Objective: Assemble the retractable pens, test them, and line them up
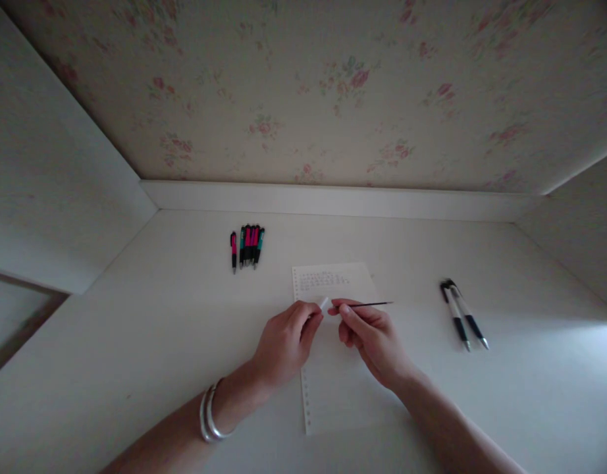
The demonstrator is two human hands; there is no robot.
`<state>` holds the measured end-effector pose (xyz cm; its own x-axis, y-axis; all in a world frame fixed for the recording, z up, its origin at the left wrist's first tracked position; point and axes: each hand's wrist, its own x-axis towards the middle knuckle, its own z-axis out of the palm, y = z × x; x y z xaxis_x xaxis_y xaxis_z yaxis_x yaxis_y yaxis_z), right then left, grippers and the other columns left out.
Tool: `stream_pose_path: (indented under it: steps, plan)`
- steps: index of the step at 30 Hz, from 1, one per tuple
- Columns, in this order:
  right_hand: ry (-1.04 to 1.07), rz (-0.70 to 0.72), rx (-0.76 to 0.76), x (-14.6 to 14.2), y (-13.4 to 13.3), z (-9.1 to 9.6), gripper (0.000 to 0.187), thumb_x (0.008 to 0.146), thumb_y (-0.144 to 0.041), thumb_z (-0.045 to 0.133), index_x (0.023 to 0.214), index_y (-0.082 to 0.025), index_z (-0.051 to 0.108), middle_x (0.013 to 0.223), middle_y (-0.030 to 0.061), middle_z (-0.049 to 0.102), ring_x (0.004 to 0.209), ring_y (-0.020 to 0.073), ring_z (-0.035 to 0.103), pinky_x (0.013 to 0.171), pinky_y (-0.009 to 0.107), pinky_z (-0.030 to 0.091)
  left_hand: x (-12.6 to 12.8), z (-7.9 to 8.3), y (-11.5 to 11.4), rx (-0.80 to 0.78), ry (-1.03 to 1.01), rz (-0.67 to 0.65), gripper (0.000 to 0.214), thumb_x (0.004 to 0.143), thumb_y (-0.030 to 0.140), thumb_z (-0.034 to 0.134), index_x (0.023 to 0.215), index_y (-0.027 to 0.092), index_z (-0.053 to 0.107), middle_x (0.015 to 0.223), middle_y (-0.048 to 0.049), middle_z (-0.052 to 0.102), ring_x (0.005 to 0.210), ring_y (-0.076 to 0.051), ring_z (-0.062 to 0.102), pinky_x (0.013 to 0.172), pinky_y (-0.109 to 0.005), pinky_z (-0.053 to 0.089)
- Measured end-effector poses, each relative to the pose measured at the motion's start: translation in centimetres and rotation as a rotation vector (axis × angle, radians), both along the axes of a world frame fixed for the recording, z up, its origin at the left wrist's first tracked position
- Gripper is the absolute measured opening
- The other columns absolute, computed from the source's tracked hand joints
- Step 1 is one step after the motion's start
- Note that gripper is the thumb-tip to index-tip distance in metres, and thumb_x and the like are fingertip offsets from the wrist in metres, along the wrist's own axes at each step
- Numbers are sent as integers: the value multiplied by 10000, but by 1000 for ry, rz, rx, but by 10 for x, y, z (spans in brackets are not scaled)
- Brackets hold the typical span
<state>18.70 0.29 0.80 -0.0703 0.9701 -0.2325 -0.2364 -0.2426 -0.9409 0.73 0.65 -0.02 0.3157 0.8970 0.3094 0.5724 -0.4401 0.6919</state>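
Both of my hands meet over a white sheet of paper [333, 382] on the white desk [135, 342]. My left hand [286, 342], with silver bangles on the wrist, is closed in a pinch on a small white piece [324, 303]. My right hand [370, 332] is closed on a thin dark rod [372, 304], like a pen refill, whose tip points right. The rod's near end meets the white piece between my fingertips. The sheet has faint writing near its top.
A bunch of pink and teal pens [251, 245] lies at the back left, with one pink pen [233, 250] just apart from it. Two black and white pens [464, 316] lie to the right. A floral wall [333, 99] rises behind the desk.
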Motion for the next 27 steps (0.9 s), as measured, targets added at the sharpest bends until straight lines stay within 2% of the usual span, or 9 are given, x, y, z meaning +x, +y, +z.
stream_pose_path:
  steps: [3, 5, 7, 10, 22, 27]
  plan:
    - [-22, 52, -3, -2, -3, 0, 319, 833, -474, 724, 802, -162, 784, 628, 15, 661, 488, 83, 472, 486, 237, 359, -1, -1, -1, 16, -12, -8, 84, 999, 228, 516, 1003, 206, 597, 896, -19, 694, 789, -157, 673, 719, -265, 519]
    - [-18, 68, -16, -3, -4, 2, 328, 839, -481, 714, 847, -161, 786, 576, 4, 635, 496, 92, 490, 493, 232, 374, -1, -1, -1, 30, -21, -7, 82, 998, 220, 516, 1009, 205, 596, 896, -22, 692, 793, -158, 672, 723, -267, 520]
    - [10, 42, -32, -5, -4, 4, 338, 825, -494, 721, 893, -169, 785, 602, 12, 654, 505, 98, 516, 486, 227, 391, -2, 0, -2, 41, -33, -6, 82, 998, 215, 514, 1002, 203, 595, 880, -21, 692, 779, -155, 672, 711, -262, 522]
    - [45, -9, -45, -6, -2, 6, 347, 785, -508, 749, 858, -171, 789, 632, 23, 672, 502, 100, 531, 470, 223, 408, -2, 1, -2, 47, -46, -7, 81, 997, 217, 514, 984, 205, 593, 867, -21, 696, 758, -151, 674, 688, -254, 527]
    - [-49, 62, 2, -6, -4, -1, 347, 838, -496, 708, 867, -159, 783, 585, 21, 668, 527, 115, 569, 521, 236, 441, -4, 0, -2, 54, -58, -19, 93, 1001, 241, 521, 1033, 211, 603, 896, -29, 708, 797, -160, 686, 715, -267, 542]
    - [72, -13, -45, -7, -3, 3, 334, 796, -498, 747, 860, -173, 789, 756, 54, 736, 506, 91, 549, 481, 225, 423, -3, -1, -1, 64, -60, -19, 84, 1000, 225, 520, 1000, 207, 602, 884, -25, 706, 785, -154, 684, 717, -263, 542]
